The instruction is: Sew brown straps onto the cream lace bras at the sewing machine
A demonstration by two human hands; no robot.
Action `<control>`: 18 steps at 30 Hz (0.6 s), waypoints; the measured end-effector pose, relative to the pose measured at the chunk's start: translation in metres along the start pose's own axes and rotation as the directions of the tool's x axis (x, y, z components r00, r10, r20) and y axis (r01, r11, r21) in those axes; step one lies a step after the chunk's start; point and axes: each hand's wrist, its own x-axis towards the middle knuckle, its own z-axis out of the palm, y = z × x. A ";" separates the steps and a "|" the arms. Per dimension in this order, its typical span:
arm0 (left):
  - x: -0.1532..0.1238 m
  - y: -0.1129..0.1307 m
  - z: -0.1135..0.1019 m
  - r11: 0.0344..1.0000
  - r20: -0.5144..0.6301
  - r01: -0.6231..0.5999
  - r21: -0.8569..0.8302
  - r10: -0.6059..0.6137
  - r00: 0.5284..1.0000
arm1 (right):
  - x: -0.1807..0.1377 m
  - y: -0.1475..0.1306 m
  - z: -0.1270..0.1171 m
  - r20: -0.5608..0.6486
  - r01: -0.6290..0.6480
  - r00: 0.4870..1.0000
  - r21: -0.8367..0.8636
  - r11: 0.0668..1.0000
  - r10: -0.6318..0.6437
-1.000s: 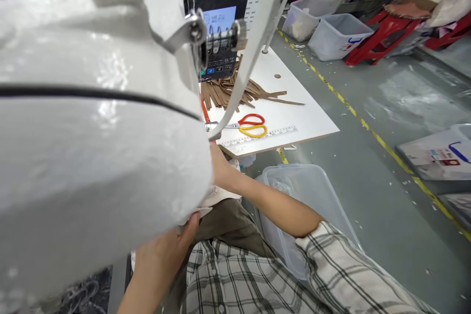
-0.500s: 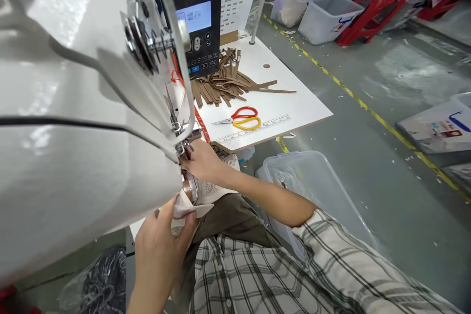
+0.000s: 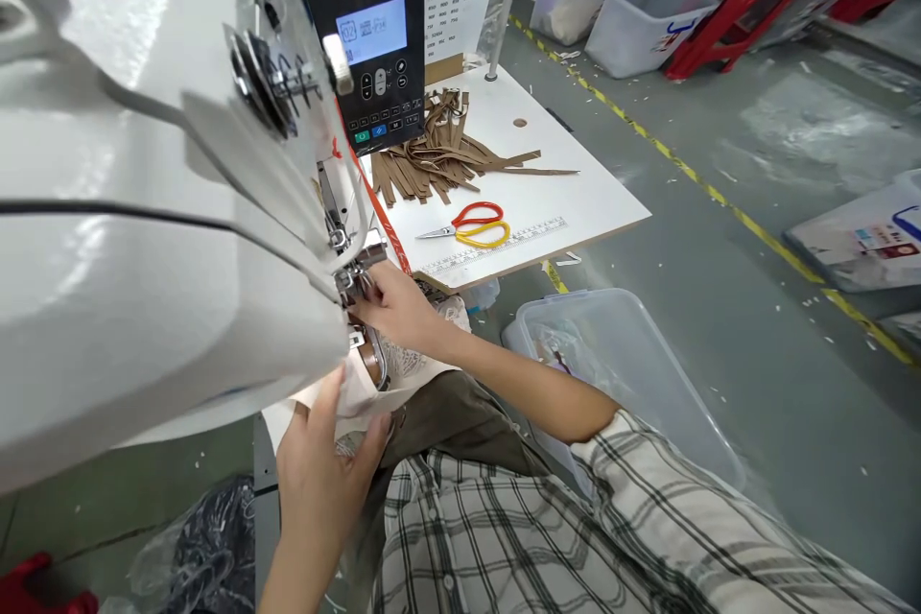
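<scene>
A big white sewing machine (image 3: 144, 211) fills the left of the head view. My right hand (image 3: 392, 305) reaches under its head, fingers pinched on the cream workpiece right at the needle and presser foot (image 3: 352, 283). My left hand (image 3: 320, 475) is lower, thumb and fingers closed on the near edge of the same cream workpiece (image 3: 360, 393), which has a brown strap loop sewn to it. The part under the needle is hidden by the machine.
A black control panel (image 3: 374, 48) with a lit screen stands behind the machine. On the white table (image 3: 576, 201) lie a pile of brown strips (image 3: 438, 158), red-and-yellow scissors (image 3: 475, 223) and a ruler. A clear plastic bin (image 3: 619, 374) sits beside my right elbow; more bins at the back.
My head has shifted, so the machine blocks less and the needle area shows. Both hands stay on the cream workpiece; the left hand has slid a little lower along its edge.
</scene>
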 end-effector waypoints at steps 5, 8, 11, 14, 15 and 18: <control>-0.015 0.001 0.013 1.000 -0.129 0.013 -0.021 -0.016 0.991 | -0.047 -0.002 -0.015 0.006 -0.175 0.984 0.227 0.958 0.178; -0.035 0.019 0.026 0.996 -0.129 -0.061 -0.073 0.051 0.990 | -0.083 -0.009 -0.020 0.149 -0.214 0.971 0.219 0.952 0.185; -0.059 0.044 0.040 0.977 -0.140 -0.173 -0.126 0.155 0.978 | -0.113 -0.018 -0.019 0.265 -0.334 0.931 0.336 0.881 0.252; -0.077 0.056 0.041 0.956 -0.028 -0.184 -0.229 0.183 0.983 | -0.132 -0.023 -0.021 0.265 -0.466 0.885 0.507 0.725 0.383; -0.079 0.055 0.037 0.950 0.061 -0.136 -0.280 0.159 0.985 | -0.135 -0.024 -0.024 0.264 -0.496 0.867 0.534 0.685 0.422; -0.075 0.044 0.017 0.941 0.197 0.011 -0.339 0.060 0.979 | -0.137 -0.026 -0.038 0.368 -0.573 0.820 0.525 0.630 0.439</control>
